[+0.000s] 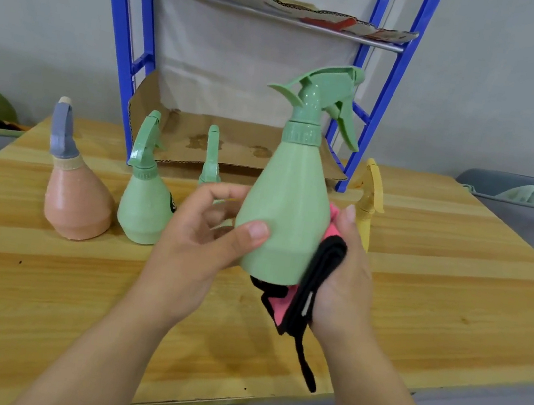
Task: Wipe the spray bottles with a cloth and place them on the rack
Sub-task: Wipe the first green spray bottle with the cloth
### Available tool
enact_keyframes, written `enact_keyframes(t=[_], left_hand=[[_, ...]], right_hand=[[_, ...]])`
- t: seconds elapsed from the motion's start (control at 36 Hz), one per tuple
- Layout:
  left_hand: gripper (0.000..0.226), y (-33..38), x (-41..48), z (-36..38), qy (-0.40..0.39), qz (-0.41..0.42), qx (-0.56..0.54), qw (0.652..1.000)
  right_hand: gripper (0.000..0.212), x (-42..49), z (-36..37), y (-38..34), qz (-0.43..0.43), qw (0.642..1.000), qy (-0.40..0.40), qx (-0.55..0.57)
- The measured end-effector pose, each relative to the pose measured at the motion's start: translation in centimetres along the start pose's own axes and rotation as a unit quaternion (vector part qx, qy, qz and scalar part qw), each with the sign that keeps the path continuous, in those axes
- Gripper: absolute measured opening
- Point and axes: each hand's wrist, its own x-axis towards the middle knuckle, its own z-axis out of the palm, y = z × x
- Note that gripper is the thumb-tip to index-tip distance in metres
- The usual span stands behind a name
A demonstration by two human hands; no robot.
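Wiping was in hand. Left hand's [203, 248] grip clamped green spray bottle [286, 212] above surface [71, 294]. Right hand's [343, 283] grip held cloth [310, 295], seemingly touching bottle's 4 o'clock side. Next called for turning bottle, then lift to rack [391, 82] at 12 o'clock.

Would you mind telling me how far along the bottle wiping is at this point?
Nothing looks done: the rack holds only cardboard on its visible shelves. In hand: the left hand grips a green bottle while the right hand presses the cloth to its side. Left: racking it, then the peach bottle, two more green bottles and the yellow bottle on the table.
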Motion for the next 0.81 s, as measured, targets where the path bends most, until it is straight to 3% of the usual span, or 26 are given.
enact_keyframes(t=[0.06,0.14,0.19,0.25,0.33,0.42,0.5,0.58,0.69,0.81], left_hand=[[0.045,0.2,0.0,0.3,0.005,0.006,0.021,1.0],[0.041,0.2,-0.1,0.6,-0.023,0.0,0.063,0.998],[0.047,0.2,-0.2,0.7,-0.056,-0.007,0.081,0.995],[0.053,0.0,0.0,0.6,-0.037,-0.017,0.077,0.996],[0.06,-0.2,0.1,0.1,-0.005,-0.022,0.056,0.998],[0.083,-0.3,0.1,-0.4,0.018,-0.05,0.014,0.999],[0.068,-0.2,0.0,-0.2,0.014,-0.057,0.004,0.998],[0.04,0.0,0.1,0.1,0.006,-0.057,0.045,0.997],[0.049,0.2,-0.2,0.8,-0.014,-0.053,0.072,0.996],[0.043,-0.1,-0.4,1.1,0.046,-0.057,0.061,0.995]], right_hand=[[0.041,-0.1,0.2,0.3,-0.047,0.998,0.018,-0.046],[0.042,-0.4,0.6,1.1,-0.109,0.985,0.05,-0.126],[0.046,-0.7,0.9,1.6,-0.141,0.972,0.054,-0.181],[0.046,-1.0,1.2,1.8,-0.157,0.965,0.046,-0.203],[0.042,-0.9,1.1,1.7,-0.148,0.969,0.035,-0.193],[0.036,-0.2,0.5,0.5,-0.05,0.992,0.044,-0.111],[0.038,0.4,-0.1,-0.2,0.009,0.997,0.031,-0.069],[0.039,0.0,0.1,0.0,-0.019,0.995,0.044,-0.089],[0.048,-0.7,0.6,1.1,-0.077,0.987,0.079,-0.121],[0.046,-0.8,0.8,1.9,-0.097,0.979,0.085,-0.157]])
